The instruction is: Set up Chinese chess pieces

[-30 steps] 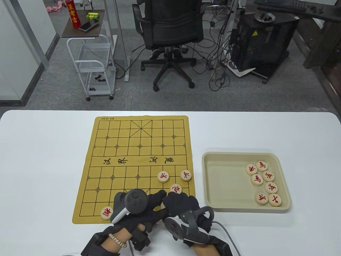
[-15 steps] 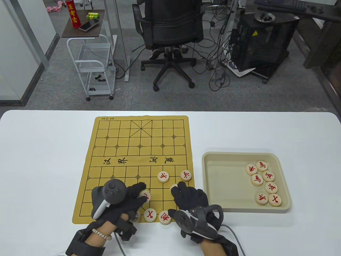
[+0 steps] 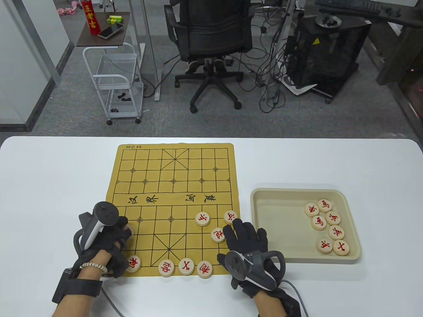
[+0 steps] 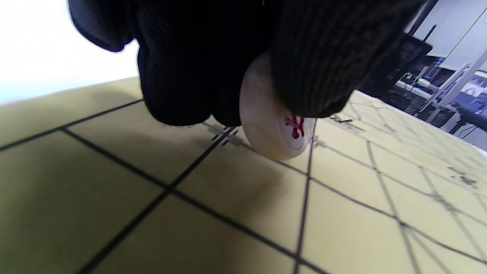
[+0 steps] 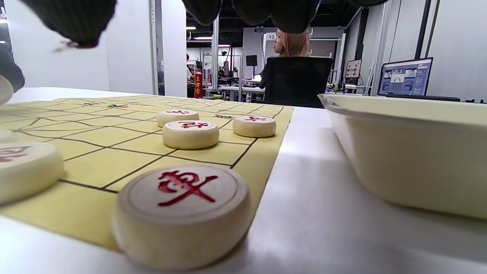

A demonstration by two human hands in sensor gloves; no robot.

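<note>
The yellow board mat [image 3: 165,185] lies mid-table. My left hand [image 3: 127,228] pinches a round wooden chess piece [image 3: 130,229] over the board's left side. In the left wrist view my left hand [image 4: 262,102] holds the piece [image 4: 274,140] tilted on edge, just above a marked crossing. My right hand [image 3: 238,228] is open and holds nothing, its fingers spread by the cannon piece [image 3: 218,235] and a soldier [image 3: 230,217]. Another soldier [image 3: 202,219] lies to the left. Several pieces line the near row [image 3: 186,266]. A chariot piece [image 5: 182,213] sits at the board's near right corner.
A beige tray [image 3: 261,198] stands right of the board with several red-lettered pieces [image 3: 325,219] along its right side; its wall shows in the right wrist view [image 5: 411,160]. An office chair [image 3: 211,43], a cart and cables are beyond the table's far edge.
My left hand has moved from the near middle of the board to its left side, carrying a piece. My right hand has drifted right and opened, uncovering the near-row pieces and the cannon.
</note>
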